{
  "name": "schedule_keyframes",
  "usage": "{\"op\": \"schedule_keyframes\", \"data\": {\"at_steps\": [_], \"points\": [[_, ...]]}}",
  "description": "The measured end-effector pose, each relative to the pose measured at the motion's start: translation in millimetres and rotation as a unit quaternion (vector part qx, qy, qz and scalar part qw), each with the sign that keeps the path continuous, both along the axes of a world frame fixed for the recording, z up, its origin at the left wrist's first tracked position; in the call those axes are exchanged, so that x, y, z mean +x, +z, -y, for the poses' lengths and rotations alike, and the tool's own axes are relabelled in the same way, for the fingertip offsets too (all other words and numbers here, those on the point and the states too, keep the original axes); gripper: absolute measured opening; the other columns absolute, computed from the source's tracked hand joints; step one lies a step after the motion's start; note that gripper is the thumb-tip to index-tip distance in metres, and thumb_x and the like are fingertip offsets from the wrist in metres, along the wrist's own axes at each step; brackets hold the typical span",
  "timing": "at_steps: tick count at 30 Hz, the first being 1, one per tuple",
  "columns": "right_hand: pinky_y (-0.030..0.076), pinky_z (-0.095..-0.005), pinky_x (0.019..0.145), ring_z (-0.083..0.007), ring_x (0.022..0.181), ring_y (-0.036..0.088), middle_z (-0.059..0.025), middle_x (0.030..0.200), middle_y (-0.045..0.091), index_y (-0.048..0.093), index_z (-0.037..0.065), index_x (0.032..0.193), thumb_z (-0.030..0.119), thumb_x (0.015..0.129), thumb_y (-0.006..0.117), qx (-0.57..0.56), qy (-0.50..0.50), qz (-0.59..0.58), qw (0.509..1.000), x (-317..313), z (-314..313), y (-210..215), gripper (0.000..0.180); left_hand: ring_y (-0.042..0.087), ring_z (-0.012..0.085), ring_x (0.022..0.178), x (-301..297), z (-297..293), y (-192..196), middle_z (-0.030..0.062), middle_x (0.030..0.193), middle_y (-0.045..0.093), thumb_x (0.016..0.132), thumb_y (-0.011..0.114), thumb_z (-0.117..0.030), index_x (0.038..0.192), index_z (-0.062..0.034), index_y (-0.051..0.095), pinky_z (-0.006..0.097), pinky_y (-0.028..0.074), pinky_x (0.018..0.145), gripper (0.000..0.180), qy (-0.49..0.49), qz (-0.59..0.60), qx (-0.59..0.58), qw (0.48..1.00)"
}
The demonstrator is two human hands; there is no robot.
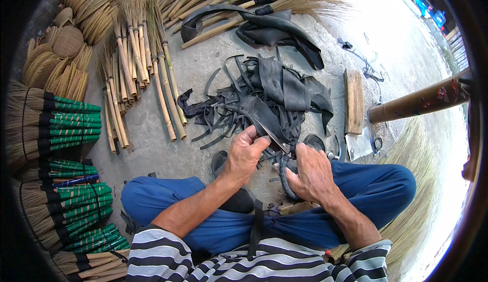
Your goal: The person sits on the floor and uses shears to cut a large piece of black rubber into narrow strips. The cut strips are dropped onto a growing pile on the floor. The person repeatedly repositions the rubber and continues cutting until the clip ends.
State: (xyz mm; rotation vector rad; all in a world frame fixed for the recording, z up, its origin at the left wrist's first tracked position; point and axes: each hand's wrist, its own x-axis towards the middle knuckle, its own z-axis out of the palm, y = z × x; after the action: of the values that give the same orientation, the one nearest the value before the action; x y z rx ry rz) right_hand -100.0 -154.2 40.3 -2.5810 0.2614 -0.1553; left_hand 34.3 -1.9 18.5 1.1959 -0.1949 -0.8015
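Black rubber sheet, like cut inner tube, is pinched at its near edge by the thumb and fingers of my left hand. My right hand is closed around the dark, wrapped handle of a pair of scissors. Their metal blades point up and to the left, against the rubber beside my left thumb. Just beyond both hands lies a tangled heap of black rubber strips and wider pieces. Where exactly the blades meet the rubber is hard to make out.
Bundled brooms with green handles lie at left, below stacked woven baskets. Brooms with bare bamboo handles spread farther up. A wooden block and a thick bamboo pole are at right. Loose broom grass lies by my right knee.
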Motion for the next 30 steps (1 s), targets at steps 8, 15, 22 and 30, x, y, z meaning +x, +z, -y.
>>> {"op": "schedule_keyframes", "data": {"at_steps": [8,15,22,30], "points": [[0.051,-0.0557,0.066,-0.048,0.074,0.067,-0.026,0.074,0.065,0.054,-0.001,0.094,0.043,0.097,0.07,0.091,-0.002,-0.169,0.981,-2,0,10,0.047,0.067,0.0067,0.097,10,-5,-1,0.0009,0.11,0.075,0.099,0.064,-0.01,0.121,-0.0042,0.072,0.026,0.054,0.087,0.024,0.029,-0.092,0.033,0.995],[0.049,-0.0568,0.068,-0.0476,0.074,0.065,-0.0256,0.076,0.064,0.054,-0.003,0.095,0.046,0.096,0.07,-0.016,0.019,0.011,1.0,-2,-1,-4,0.051,0.065,0.0046,0.093,1,-1,0,-0.0024,0.104,0.075,0.099,0.062,-0.011,0.115,-0.0086,0.073,0.027,0.052,0.089,0.019,0.015,-0.018,0.012,1.0],[0.049,-0.0551,0.066,-0.0453,0.07,0.065,-0.0246,0.073,0.063,0.055,-0.002,0.093,0.049,0.096,0.069,0.058,-0.003,-0.142,0.988,0,-2,7,0.054,0.066,0.0061,0.096,-1,-4,-7,0.0014,0.11,0.074,0.099,0.062,-0.007,0.118,-0.0024,0.071,0.024,0.053,0.088,0.021,0.004,-0.037,-0.016,0.999],[0.049,-0.0526,0.067,-0.0437,0.069,0.066,-0.0231,0.074,0.064,0.056,0.0,0.091,0.05,0.095,0.071,0.077,0.012,-0.168,0.983,-2,-3,4,0.053,0.065,0.006,0.089,12,-9,-11,-0.0044,0.102,0.074,0.102,0.065,-0.017,0.114,-0.0142,0.072,0.026,0.052,0.083,0.014,0.051,-0.109,0.04,0.992]]}}
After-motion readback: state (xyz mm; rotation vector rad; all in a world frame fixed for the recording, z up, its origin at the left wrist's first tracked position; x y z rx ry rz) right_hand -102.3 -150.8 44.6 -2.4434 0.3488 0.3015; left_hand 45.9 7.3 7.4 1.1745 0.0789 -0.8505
